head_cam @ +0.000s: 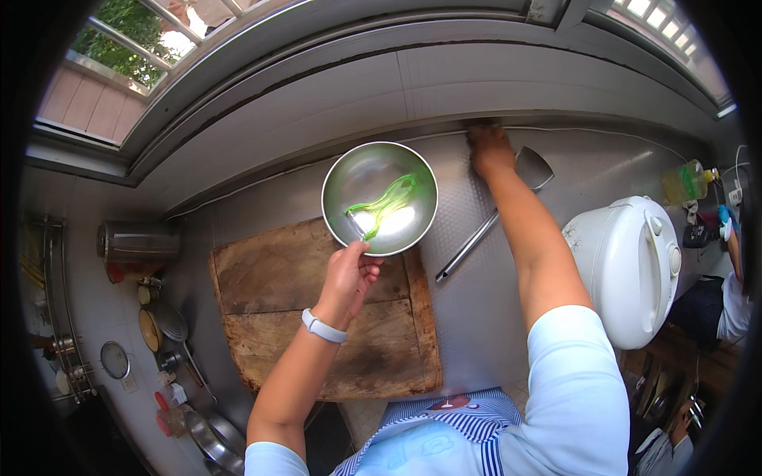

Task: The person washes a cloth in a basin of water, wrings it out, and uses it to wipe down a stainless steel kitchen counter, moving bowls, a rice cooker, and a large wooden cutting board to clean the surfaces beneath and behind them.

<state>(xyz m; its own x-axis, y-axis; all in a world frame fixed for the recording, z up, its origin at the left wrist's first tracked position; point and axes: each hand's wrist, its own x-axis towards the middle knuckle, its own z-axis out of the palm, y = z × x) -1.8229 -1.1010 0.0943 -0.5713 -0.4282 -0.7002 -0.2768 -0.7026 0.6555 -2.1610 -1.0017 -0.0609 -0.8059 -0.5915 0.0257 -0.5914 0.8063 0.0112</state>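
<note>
My left hand (pixel 351 279) grips the near rim of a round stainless steel bowl (pixel 381 157), thumb at the inside edge. In the bowl lies a translucent green vegetable peeler (pixel 390 199), its blade end towards my thumb. The bowl overlaps the far edge of a worn wooden cutting board (pixel 321 333). Stretched out to the back of the steel counter, my right hand (pixel 491 152) is near the wall edge; its fingers are dark and blurred, so their hold is unclear. Beside it and partly under my forearm lies a metal wok spatula (pixel 467 247).
A white rice cooker (pixel 631 268) stands on the right, with a bottle of yellow liquid (pixel 684 181) behind it. A metal canister (pixel 140 241) is at the left. Steel pans (pixel 214 440) sit lower left. Other people (pixel 735 309) are at the right edge.
</note>
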